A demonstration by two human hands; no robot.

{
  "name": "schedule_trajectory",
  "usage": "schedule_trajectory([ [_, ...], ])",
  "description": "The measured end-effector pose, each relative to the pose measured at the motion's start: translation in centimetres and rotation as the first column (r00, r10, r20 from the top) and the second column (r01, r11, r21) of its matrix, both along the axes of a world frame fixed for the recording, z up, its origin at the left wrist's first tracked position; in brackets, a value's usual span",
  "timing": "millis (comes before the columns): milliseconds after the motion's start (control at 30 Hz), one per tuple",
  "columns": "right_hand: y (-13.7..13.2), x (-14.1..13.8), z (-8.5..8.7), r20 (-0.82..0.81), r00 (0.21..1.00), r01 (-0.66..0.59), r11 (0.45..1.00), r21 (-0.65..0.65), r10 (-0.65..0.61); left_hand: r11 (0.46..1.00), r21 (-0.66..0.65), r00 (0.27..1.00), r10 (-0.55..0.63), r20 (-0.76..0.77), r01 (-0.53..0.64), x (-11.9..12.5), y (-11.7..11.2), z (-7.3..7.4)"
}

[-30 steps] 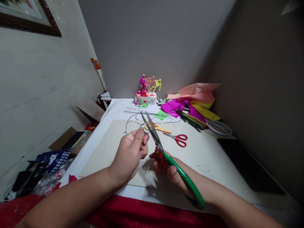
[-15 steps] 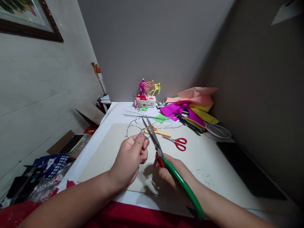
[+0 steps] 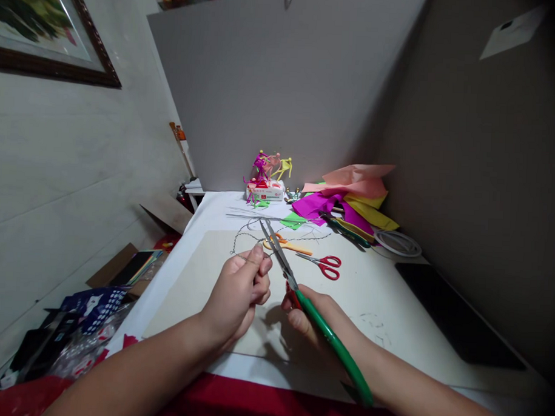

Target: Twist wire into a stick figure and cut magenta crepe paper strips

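My left hand (image 3: 238,291) pinches a thin twisted wire (image 3: 240,238) between thumb and fingers, above a beige board (image 3: 188,284) on the white table (image 3: 393,297). The wire loops away over the board toward the back. My right hand (image 3: 312,318) grips green-handled scissors (image 3: 314,315); their long blades point up and away, slightly apart, just right of my left fingertips and close to the wire.
Small red-handled scissors (image 3: 323,264) and an orange-handled tool (image 3: 288,245) lie beyond my hands. Coloured paper sheets (image 3: 351,195), wire figures on a small box (image 3: 265,183), a tape roll (image 3: 397,242) and a dark slab (image 3: 451,314) sit at back and right. Clutter lies on the floor at left.
The scissors' blades have come closer together near the wire. The view has tilted up slightly. Both hands stay in nearly the same place.
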State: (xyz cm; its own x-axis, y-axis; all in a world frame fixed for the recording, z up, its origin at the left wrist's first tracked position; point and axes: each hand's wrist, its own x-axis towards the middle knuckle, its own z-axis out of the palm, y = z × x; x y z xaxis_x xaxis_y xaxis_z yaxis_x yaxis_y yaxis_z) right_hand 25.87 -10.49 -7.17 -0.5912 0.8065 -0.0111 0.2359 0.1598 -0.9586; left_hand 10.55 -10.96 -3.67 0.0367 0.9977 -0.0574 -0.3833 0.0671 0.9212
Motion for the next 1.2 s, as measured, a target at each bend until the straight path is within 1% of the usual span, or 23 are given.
schedule_trajectory([
  [100, 0.1, -0.1, -0.2, 0.058, 0.998, 0.03, 1.0, 0.001, -0.03, 1.0, 0.021, 1.0, -0.008, 0.023, 0.007, 0.0, 0.0, 0.0],
  [200, 0.2, 0.5, -0.1, 0.075, 0.997, -0.023, 0.997, 0.069, 0.018, 0.999, 0.041, 1.0, 0.015, 0.015, -0.016, -0.3, 0.1, 0.4],
  [267, 0.4, 1.4, 0.1, 0.117, 0.992, -0.065, 0.989, 0.13, 0.05, 0.998, 0.048, 0.999, 0.04, -0.002, -0.04, -0.8, 0.4, 0.8],
  [367, 1.3, 2.9, 0.5, 0.227, 0.971, -0.12, 0.977, 0.174, 0.079, 0.997, 0.042, 0.998, 0.065, -0.006, -0.065, -2.1, 1.0, 1.6],
  [433, 2.2, 3.7, 0.5, 0.331, 0.942, -0.123, 0.976, 0.181, 0.057, 0.994, 0.044, 0.995, 0.103, -0.001, -0.103, -3.0, 1.5, 1.9],
  [467, 2.7, 4.0, 0.4, 0.404, 0.915, -0.103, 0.973, 0.205, 0.012, 0.993, 0.043, 0.994, 0.107, -0.011, -0.107, -3.4, 1.8, 1.9],
  [500, 3.3, 4.2, 0.2, 0.482, 0.873, -0.067, 0.963, 0.261, -0.07, 0.994, 0.039, 0.994, 0.106, -0.029, -0.105, -3.7, 1.9, 1.9],
  [567, 4.1, 4.4, -0.4, 0.592, 0.76, -0.01, 0.906, 0.423, -0.268, 0.996, 0.027, 0.993, 0.085, -0.081, -0.083, -4.0, 2.2, 1.7],
  [600, 4.4, 4.4, -0.7, 0.615, 0.709, -0.004, 0.87, 0.493, -0.345, 0.998, 0.02, 0.991, 0.065, -0.115, -0.063, -4.0, 2.2, 1.5],
  [633, 4.7, 4.4, -1.0, 0.625, 0.674, -0.008, 0.843, 0.538, -0.393, 0.999, 0.013, 0.988, 0.038, -0.153, -0.037, -4.0, 2.3, 1.3],
  [667, 4.8, 4.4, -1.3, 0.631, 0.656, -0.014, 0.83, 0.558, -0.413, 1.0, 0.004, 0.981, 0.002, -0.194, -0.001, -3.9, 2.3, 1.0],
  [733, 4.9, 4.3, -1.6, 0.623, 0.673, -0.03, 0.827, 0.561, -0.398, 0.997, -0.01, 0.957, -0.081, -0.277, 0.081, -3.7, 2.3, 0.6],
  [867, 5.1, 4.7, -1.5, 0.511, 0.801, -0.05, 0.816, 0.576, -0.312, 0.968, -0.069, 0.877, -0.247, -0.412, 0.24, -3.6, 2.3, 0.2],
  [900, 5.3, 4.9, -1.3, 0.469, 0.834, -0.027, 0.827, 0.562, -0.291, 0.954, -0.093, 0.848, -0.296, -0.44, 0.284, -3.6, 2.3, 0.2],
  [933, 5.4, 5.0, -1.1, 0.419, 0.863, 0.022, 0.85, 0.526, -0.282, 0.935, -0.12, 0.812, -0.349, -0.468, 0.333, -3.6, 2.2, 0.2],
  [967, 5.5, 5.1, -0.8, 0.355, 0.894, 0.092, 0.886, 0.455, -0.275, 0.908, -0.147, 0.762, -0.41, -0.502, 0.392, -3.5, 2.0, 0.1],
  [1000, 5.5, 5.2, -0.6, 0.269, 0.925, 0.168, 0.923, 0.346, -0.269, 0.875, -0.17, 0.699, -0.468, -0.542, 0.454, -3.4, 1.8, 0.1],
  [1033, 5.5, 5.2, -0.3, 0.165, 0.953, 0.219, 0.954, 0.203, -0.254, 0.838, -0.195, 0.628, -0.518, -0.581, 0.51, -3.2, 1.6, 0.0],
  [1067, 5.5, 5.2, -0.1, 0.05, 0.972, 0.225, 0.973, 0.051, -0.228, 0.799, -0.224, 0.554, -0.56, -0.616, 0.558, -3.0, 1.5, -0.2],
  [1100, 5.3, 5.0, 0.0, -0.061, 0.98, 0.183, 0.98, -0.081, -0.189, 0.762, -0.256, 0.482, -0.593, -0.645, 0.594, -2.8, 1.3, -0.3],
  [1133, 5.2, 4.7, 0.0, -0.152, 0.978, 0.115, 0.978, -0.174, -0.142, 0.735, -0.289, 0.421, -0.614, -0.668, 0.614, -2.5, 1.2, -0.6],
  [1167, 4.9, 4.4, 0.0, -0.208, 0.973, 0.048, 0.974, -0.22, -0.095, 0.722, -0.31, 0.376, -0.619, -0.69, 0.619, -2.3, 1.2, -0.8],
  [1200, 4.7, 4.0, -0.1, -0.23, 0.972, 0.003, 0.974, -0.228, -0.057, 0.723, -0.319, 0.347, -0.609, -0.713, 0.613, -2.2, 1.3, -1.1],
])
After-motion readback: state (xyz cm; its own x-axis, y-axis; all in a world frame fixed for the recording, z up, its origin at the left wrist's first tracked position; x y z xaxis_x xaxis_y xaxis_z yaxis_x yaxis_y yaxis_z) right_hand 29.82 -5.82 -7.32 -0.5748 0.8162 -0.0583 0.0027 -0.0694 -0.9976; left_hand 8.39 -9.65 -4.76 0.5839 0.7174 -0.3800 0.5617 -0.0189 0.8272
